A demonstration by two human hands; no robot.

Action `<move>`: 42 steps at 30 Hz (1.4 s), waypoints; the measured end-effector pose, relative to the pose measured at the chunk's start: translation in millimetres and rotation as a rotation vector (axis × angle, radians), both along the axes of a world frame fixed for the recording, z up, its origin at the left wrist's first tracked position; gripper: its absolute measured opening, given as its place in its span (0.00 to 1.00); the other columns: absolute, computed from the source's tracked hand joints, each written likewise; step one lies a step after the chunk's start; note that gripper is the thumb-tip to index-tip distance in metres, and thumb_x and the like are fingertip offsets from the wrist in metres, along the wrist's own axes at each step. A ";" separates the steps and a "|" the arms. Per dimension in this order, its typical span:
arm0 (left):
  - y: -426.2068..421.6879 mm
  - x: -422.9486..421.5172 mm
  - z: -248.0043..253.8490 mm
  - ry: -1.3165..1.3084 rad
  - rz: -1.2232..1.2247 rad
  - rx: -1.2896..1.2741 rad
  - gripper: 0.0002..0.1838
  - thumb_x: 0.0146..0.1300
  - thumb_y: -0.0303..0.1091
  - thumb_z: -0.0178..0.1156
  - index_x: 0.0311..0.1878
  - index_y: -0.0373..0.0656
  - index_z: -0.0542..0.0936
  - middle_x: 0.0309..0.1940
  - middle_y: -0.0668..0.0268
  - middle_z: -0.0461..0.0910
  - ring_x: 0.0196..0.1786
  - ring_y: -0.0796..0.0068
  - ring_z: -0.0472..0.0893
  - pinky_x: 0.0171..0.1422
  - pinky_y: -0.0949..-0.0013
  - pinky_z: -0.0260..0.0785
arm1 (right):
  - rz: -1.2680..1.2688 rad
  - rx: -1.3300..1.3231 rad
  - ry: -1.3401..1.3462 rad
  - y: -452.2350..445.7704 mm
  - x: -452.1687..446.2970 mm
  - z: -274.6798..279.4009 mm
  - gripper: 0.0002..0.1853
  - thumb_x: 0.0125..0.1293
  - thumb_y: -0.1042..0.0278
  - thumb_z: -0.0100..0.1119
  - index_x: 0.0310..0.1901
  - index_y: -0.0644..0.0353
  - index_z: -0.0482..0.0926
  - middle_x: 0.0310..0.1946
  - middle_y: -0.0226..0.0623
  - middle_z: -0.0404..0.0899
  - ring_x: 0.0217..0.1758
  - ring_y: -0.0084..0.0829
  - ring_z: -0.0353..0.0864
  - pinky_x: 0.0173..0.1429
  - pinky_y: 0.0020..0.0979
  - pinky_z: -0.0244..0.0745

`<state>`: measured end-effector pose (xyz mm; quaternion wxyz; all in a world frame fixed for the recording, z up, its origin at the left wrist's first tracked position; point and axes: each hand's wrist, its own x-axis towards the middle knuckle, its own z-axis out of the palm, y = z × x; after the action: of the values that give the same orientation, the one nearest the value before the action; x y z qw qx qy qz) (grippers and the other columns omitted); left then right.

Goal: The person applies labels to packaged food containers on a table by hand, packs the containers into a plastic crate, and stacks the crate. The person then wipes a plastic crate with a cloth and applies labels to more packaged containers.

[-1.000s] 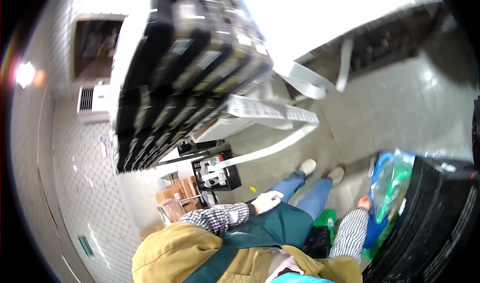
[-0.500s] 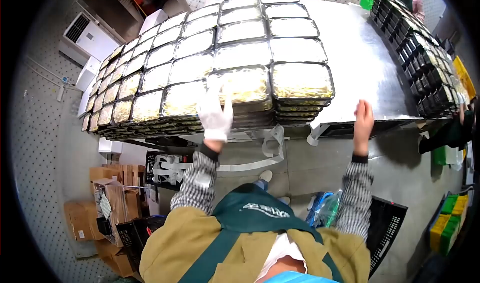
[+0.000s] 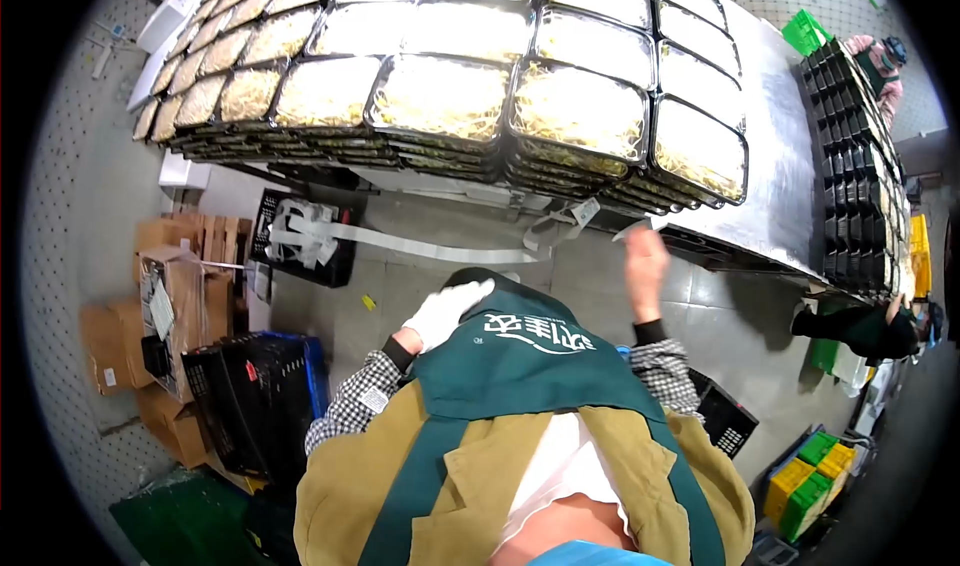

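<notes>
My left hand [image 3: 445,314], in a white glove, is in front of the green apron [image 3: 510,366], fingers stretched out and holding nothing. My bare right hand [image 3: 647,266] is raised to the right of the apron, slightly blurred, fingers extended and nothing visible in them. Beyond both hands, stacked black trays [image 3: 580,111] with clear film over pale sprouts stand in rows along the table's near edge. The right hand is just below the front corner stack [image 3: 700,151], apart from it.
A white label strip [image 3: 430,249] runs from a black crate [image 3: 335,256] toward the table. The metal table [image 3: 775,136] holds more black trays [image 3: 850,166] at right, with co-workers nearby. Cardboard boxes [image 3: 110,341] and a black crate [image 3: 250,396] stand left; yellow-green crates [image 3: 810,481] lie right.
My left hand has come away from the front tray stack, back to the apron. My right hand has lowered toward my body. The view has shifted, and the tray on the front stack sits aligned.
</notes>
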<state>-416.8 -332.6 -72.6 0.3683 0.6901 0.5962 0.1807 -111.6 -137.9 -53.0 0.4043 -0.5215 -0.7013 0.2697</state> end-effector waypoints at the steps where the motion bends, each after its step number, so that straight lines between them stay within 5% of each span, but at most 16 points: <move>1: -16.8 -11.6 -23.2 -0.150 -0.027 -0.185 0.25 0.69 0.42 0.47 0.69 0.51 0.64 0.65 0.53 0.66 0.68 0.56 0.65 0.70 0.60 0.57 | 0.172 -0.318 -0.143 -13.1 0.6 -50.5 0.14 0.61 0.67 0.60 0.48 0.59 0.77 0.36 0.40 0.81 0.44 0.38 0.80 0.50 0.36 0.74; 2: -37.5 -24.5 -39.4 -0.300 -0.051 -0.372 0.30 0.68 0.45 0.49 0.72 0.52 0.59 0.71 0.53 0.58 0.73 0.55 0.57 0.75 0.61 0.50 | 0.525 -0.449 -0.275 -24.5 8.3 -97.9 0.25 0.57 0.60 0.65 0.56 0.58 0.74 0.48 0.44 0.79 0.55 0.42 0.76 0.60 0.38 0.70; 3: -47.8 -34.4 -47.7 -0.124 0.014 -0.540 0.33 0.65 0.49 0.54 0.71 0.49 0.61 0.71 0.53 0.59 0.74 0.57 0.55 0.76 0.63 0.49 | 0.756 -0.304 -0.618 -24.1 16.5 -122.5 0.30 0.54 0.56 0.68 0.57 0.60 0.73 0.56 0.48 0.74 0.60 0.43 0.72 0.65 0.39 0.66; 4: -48.0 -33.7 -30.2 -0.018 0.035 -0.616 0.37 0.62 0.51 0.58 0.71 0.45 0.61 0.70 0.52 0.59 0.74 0.55 0.57 0.76 0.63 0.49 | 0.726 -0.552 -0.552 -6.8 29.8 -179.2 0.34 0.55 0.56 0.67 0.61 0.64 0.68 0.60 0.48 0.71 0.64 0.44 0.68 0.68 0.40 0.62; 6: -57.0 -33.5 -5.4 -0.156 0.044 -0.511 0.37 0.60 0.40 0.64 0.70 0.39 0.61 0.70 0.55 0.60 0.73 0.60 0.58 0.76 0.64 0.49 | 0.128 -0.741 0.039 37.7 47.2 -324.2 0.39 0.58 0.61 0.64 0.67 0.67 0.59 0.62 0.51 0.67 0.66 0.47 0.65 0.68 0.43 0.62; 8: -61.8 -34.4 45.0 -0.391 0.116 -0.475 0.42 0.55 0.33 0.68 0.71 0.37 0.58 0.70 0.57 0.61 0.72 0.65 0.60 0.75 0.66 0.51 | 0.486 0.479 -1.174 82.9 67.0 -295.3 0.33 0.61 0.70 0.59 0.68 0.59 0.60 0.58 0.49 0.72 0.59 0.45 0.73 0.62 0.39 0.68; 12: -92.7 -28.5 66.6 -0.449 0.613 -0.291 0.39 0.55 0.29 0.68 0.69 0.38 0.62 0.68 0.59 0.66 0.69 0.68 0.64 0.71 0.67 0.58 | 0.501 -0.239 -0.817 120.8 38.7 -268.8 0.34 0.64 0.64 0.58 0.71 0.58 0.57 0.67 0.42 0.64 0.64 0.41 0.67 0.65 0.39 0.62; 14: -101.3 -14.4 72.0 -0.243 0.773 -0.258 0.32 0.58 0.29 0.65 0.66 0.37 0.67 0.63 0.61 0.71 0.63 0.68 0.71 0.67 0.66 0.63 | -0.163 -1.099 0.327 108.8 10.0 -213.8 0.34 0.65 0.56 0.61 0.69 0.59 0.61 0.67 0.39 0.64 0.66 0.40 0.65 0.67 0.38 0.60; 18: -101.4 -5.9 50.9 -0.638 0.897 -0.223 0.30 0.60 0.30 0.65 0.65 0.37 0.68 0.61 0.60 0.73 0.62 0.70 0.73 0.66 0.66 0.66 | -0.026 -0.805 0.469 96.4 3.4 -219.5 0.22 0.66 0.56 0.59 0.56 0.63 0.77 0.56 0.36 0.77 0.60 0.31 0.71 0.64 0.29 0.61; 22: -54.0 8.7 65.3 -0.163 0.744 -0.120 0.28 0.58 0.32 0.66 0.63 0.40 0.72 0.58 0.59 0.76 0.59 0.69 0.76 0.64 0.66 0.66 | 0.248 -0.710 0.028 100.8 -11.2 -177.7 0.13 0.67 0.63 0.57 0.43 0.64 0.80 0.45 0.37 0.82 0.50 0.27 0.76 0.55 0.30 0.67; 24: -26.1 13.9 70.6 -0.263 0.745 0.022 0.28 0.57 0.34 0.67 0.62 0.41 0.73 0.58 0.60 0.76 0.60 0.67 0.75 0.65 0.66 0.65 | 0.401 -0.478 -0.017 50.2 -43.4 -124.1 0.12 0.66 0.63 0.57 0.43 0.63 0.80 0.41 0.37 0.81 0.44 0.26 0.77 0.51 0.29 0.69; 29: 36.3 21.6 112.2 -0.287 0.507 0.516 0.48 0.48 0.38 0.74 0.70 0.38 0.59 0.68 0.54 0.64 0.64 0.61 0.71 0.71 0.62 0.57 | 0.644 -0.287 0.578 -59.2 -119.1 48.9 0.01 0.66 0.78 0.56 0.37 0.66 0.75 0.38 0.33 0.75 0.43 0.23 0.72 0.49 0.22 0.67; 31: 48.9 21.1 117.8 -0.872 0.479 0.335 0.51 0.49 0.30 0.73 0.73 0.38 0.52 0.63 0.56 0.69 0.62 0.68 0.71 0.70 0.64 0.57 | 0.632 -0.225 0.699 -70.2 -131.9 73.8 0.01 0.66 0.78 0.57 0.37 0.66 0.76 0.41 0.34 0.74 0.45 0.24 0.72 0.49 0.22 0.67; 34: 64.1 8.3 118.7 -1.105 0.399 0.248 0.43 0.56 0.18 0.61 0.73 0.36 0.51 0.54 0.60 0.77 0.54 0.72 0.78 0.60 0.69 0.68 | 0.520 -0.170 0.599 -71.8 -129.3 75.3 0.09 0.60 0.77 0.63 0.41 0.66 0.76 0.42 0.34 0.73 0.45 0.26 0.72 0.51 0.23 0.67; 37: 72.7 6.4 139.8 -1.212 0.416 0.114 0.25 0.60 0.18 0.57 0.62 0.32 0.69 0.46 0.61 0.82 0.49 0.72 0.81 0.54 0.72 0.72 | 0.408 -0.117 0.571 -65.5 -135.7 113.1 0.24 0.50 0.76 0.68 0.51 0.65 0.74 0.46 0.34 0.73 0.47 0.27 0.71 0.55 0.27 0.67; 42: 103.9 10.7 142.9 -0.839 0.340 0.260 0.05 0.59 0.26 0.64 0.38 0.37 0.83 0.30 0.67 0.83 0.33 0.83 0.79 0.37 0.78 0.71 | 0.248 -0.055 0.603 -67.2 -130.9 142.4 0.07 0.57 0.82 0.64 0.37 0.64 0.80 0.41 0.35 0.78 0.45 0.26 0.76 0.51 0.27 0.69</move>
<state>-406.1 -228.7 70.2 0.4531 0.4904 0.4728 0.5750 -242.5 -205.1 89.4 0.5437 -0.3396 -0.6006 0.4778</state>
